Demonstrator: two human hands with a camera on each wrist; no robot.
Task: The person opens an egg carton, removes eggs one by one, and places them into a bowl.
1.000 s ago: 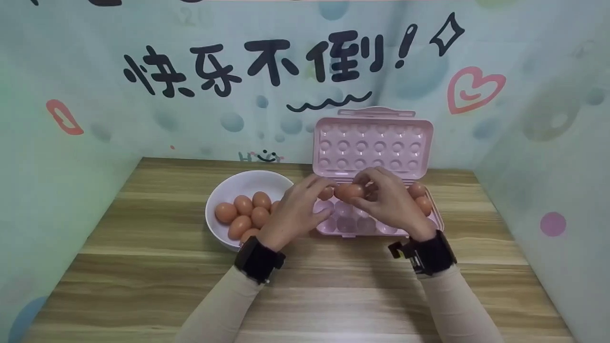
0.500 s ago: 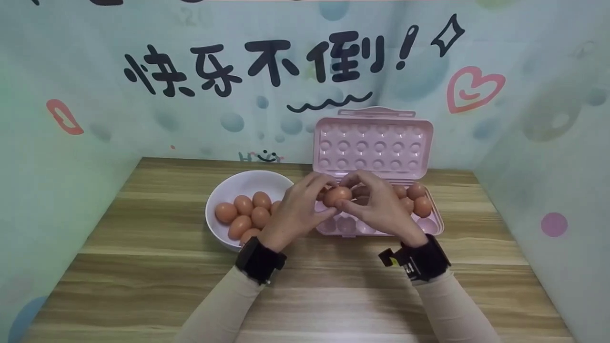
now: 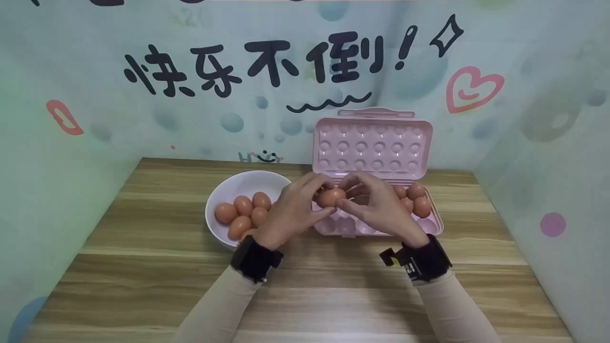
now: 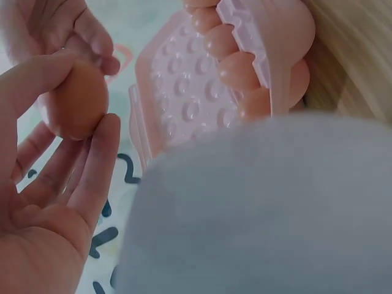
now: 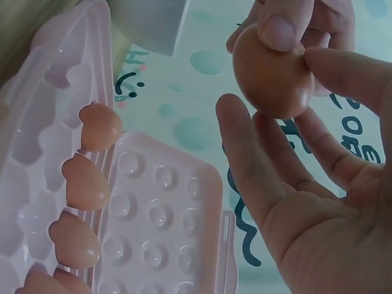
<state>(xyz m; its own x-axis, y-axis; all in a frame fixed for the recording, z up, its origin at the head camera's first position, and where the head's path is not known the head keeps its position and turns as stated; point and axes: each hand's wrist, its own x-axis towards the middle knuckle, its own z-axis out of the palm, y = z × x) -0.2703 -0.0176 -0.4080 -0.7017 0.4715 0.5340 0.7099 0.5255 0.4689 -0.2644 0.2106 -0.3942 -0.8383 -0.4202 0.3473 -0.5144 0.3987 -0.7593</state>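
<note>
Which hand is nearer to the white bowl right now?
Left. The left hand overlaps the right edge of the white bowl in the head view; the right hand is farther right, over the pink egg carton.

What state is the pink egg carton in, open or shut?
Open: the pink lid stands raised behind the egg tray, dimpled inside showing.

Pale printed walls (image 3: 200, 128) border a wood-grain table (image 3: 333, 305).
</note>
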